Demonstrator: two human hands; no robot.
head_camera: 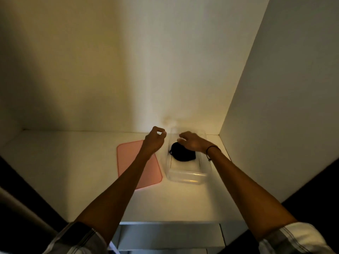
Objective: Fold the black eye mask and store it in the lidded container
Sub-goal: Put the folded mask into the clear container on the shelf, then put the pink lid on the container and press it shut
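The black eye mask (183, 152) lies folded inside a clear plastic container (185, 176) on a white shelf. The container's pink lid (132, 158) lies flat to its left, partly under my left forearm. My right hand (192, 142) hovers over the mask at the container's far end, fingers spread and curled downward, holding nothing. My left hand (155, 140) is raised beside the container's left wall, its fingers loosely curled with thumb and fingertips apart, nothing in it.
The white shelf (73, 162) is boxed in by a back wall (128, 70) and a right side panel (275, 88) close to the container. The shelf's front edge (170, 223) runs below my forearms.
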